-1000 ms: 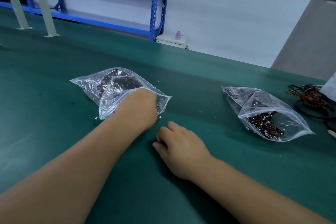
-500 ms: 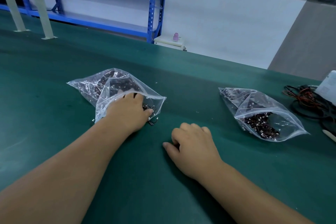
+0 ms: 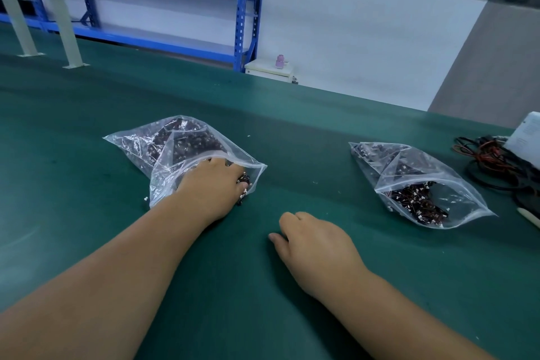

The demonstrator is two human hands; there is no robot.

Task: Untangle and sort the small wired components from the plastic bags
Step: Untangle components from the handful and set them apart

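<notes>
Green table, two clear bags of wired parts.
Left hand sits in the mouth of the left bag, gripping a clump of wired components; right hand rests loosely curled, holding nothing. Right bag lies well apart, near a cable tangle.

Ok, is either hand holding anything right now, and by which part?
The left hand grips a clump of wired components at the left bag's open mouth; its fingers hide the exact hold. The right hand holds nothing visible.
</notes>
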